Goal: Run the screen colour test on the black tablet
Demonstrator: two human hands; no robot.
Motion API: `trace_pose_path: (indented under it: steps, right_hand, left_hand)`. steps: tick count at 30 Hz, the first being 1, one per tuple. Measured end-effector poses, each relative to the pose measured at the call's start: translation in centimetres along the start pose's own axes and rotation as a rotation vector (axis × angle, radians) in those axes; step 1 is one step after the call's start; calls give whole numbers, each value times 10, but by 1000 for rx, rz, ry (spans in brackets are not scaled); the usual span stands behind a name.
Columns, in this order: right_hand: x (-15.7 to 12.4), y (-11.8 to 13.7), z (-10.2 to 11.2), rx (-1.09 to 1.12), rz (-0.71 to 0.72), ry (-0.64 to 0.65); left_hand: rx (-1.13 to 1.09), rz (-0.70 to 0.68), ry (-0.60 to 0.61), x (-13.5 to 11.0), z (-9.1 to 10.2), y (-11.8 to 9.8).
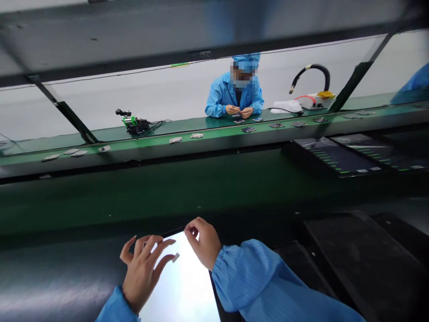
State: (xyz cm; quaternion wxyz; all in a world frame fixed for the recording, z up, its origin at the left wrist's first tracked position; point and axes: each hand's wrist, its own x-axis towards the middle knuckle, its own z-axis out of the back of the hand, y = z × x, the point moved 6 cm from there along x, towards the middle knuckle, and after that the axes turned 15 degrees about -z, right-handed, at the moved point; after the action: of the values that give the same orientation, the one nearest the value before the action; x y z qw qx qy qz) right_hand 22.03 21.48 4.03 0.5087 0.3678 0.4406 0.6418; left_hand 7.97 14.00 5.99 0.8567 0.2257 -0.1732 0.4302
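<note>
Left hand spread, holding nothing, over glowing panel; right hand pinched, contents unclear. Small chip on panel, liable to slide if nudged.

An electronics assembly line: a green conveyor belt carries small circuit parts, and behind it a co-worker in blue cleanroom suit works at a desk.

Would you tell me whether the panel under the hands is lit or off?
Lit: the panel glows bright white beneath the left hand and right hand.
</note>
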Motion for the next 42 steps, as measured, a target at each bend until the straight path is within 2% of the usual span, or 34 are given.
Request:
trace_pose_path:
  steps: [4, 13, 18, 22, 27, 34, 36, 39, 42]
  right_hand:
    - [1, 0, 0, -13, -1, 13]
    - [1, 1, 1, -25, -24, 28]
    - [1, 0, 1, -28, -29, 31]
    - [2, 0, 1, -26, -33, 31]
    - [3, 0, 0, -23, -33, 33]
    - [3, -1, 0, -31, -29, 27]
    - [2, -1, 0, -33, -28, 27]
    - [2, -2, 0, -37, -25, 29]
    - [2, -2, 0, -40, -19, 32]
  left_hand:
    - [-37, -38, 62, 6, 0, 1]
    - [-163, 100, 104, 12, -3, -7]
    - [-179, 59, 60, 14, -9, -9]
    - [-198, 22, 79, 0, -18, -3]
    - [-204, 15, 38, -12, -18, 10]
    - [-190, -92, 138, 10, -9, 6]
    - [-180, -104, 133, 14, -7, 3]
    - [-164, -109, 94, 14, -6, -1]
    - [-160, -95, 129, 11, -12, -4]
